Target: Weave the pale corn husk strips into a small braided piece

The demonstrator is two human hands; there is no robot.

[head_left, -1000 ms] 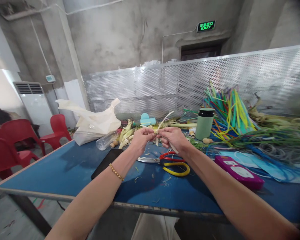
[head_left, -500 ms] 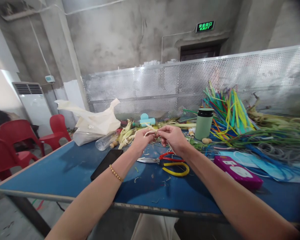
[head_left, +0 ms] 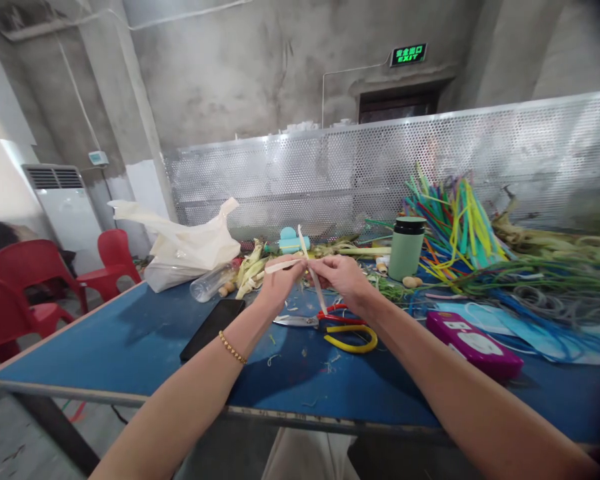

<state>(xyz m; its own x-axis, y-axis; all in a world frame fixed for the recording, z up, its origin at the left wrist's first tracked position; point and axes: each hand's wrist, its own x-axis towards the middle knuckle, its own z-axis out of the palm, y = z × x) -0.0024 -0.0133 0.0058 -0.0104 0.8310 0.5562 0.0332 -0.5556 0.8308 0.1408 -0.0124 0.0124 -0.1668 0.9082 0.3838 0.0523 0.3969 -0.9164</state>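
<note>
Pale, narrow strips of what looks like corn husk (head_left: 320, 293) cross between my two hands above the table. My left hand (head_left: 284, 279) pinches them, with one end sticking out to the left and another pointing up. Fingertips of my right hand (head_left: 344, 277) are closed on the same strips, close against the left ones; a strip hangs below toward the scissors. The scissors (head_left: 350, 333), with red and yellow handles, lie on the table under my hands. A black phone (head_left: 213, 328) rests beside my left forearm. Where the strips cross is partly hidden by my fingers.
The blue table (head_left: 130, 340) also carries a plastic bag (head_left: 195, 247), a clear bottle (head_left: 210, 283), husks (head_left: 253, 270), a green flask (head_left: 407, 250), a purple box (head_left: 473, 343), blue masks (head_left: 525, 327) and colourful pipe cleaners (head_left: 465, 220). A perforated metal panel (head_left: 280, 180) stands behind.
The husk strips now stick out more plainly, one upward, one left and one downward. My hands remain pinched together in nearly the same place.
</note>
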